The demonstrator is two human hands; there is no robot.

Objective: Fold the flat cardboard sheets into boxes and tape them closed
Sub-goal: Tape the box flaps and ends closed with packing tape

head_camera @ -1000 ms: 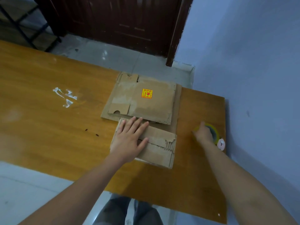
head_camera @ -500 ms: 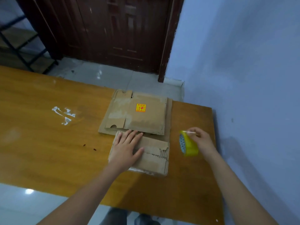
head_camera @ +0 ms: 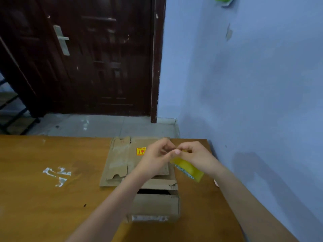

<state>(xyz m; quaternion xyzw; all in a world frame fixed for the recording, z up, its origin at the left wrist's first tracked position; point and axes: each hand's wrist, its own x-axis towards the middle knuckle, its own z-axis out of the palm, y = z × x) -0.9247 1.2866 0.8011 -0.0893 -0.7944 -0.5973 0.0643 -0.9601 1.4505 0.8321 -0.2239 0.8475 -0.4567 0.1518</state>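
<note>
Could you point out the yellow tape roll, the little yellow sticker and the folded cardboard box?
yellow tape roll [head_camera: 187, 169]: head view, its yellow side.
small yellow sticker [head_camera: 140, 151]: head view, its left half.
folded brown cardboard box [head_camera: 155, 205]: head view, near top flap.

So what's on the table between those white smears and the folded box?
Only bare table with one small dark speck lies between the white smears and the folded box, seen from the head view.

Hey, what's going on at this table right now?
A person is boxing up cardboard. Their right hand holds a yellow roll of packing tape in the air, and the left hand pinches at its top, apparently picking for the tape's loose end. Below, a small brown cardboard box sits on the wooden table with a gap showing between its top flaps. A flat cardboard sheet with a yellow sticker lies behind it.
</note>
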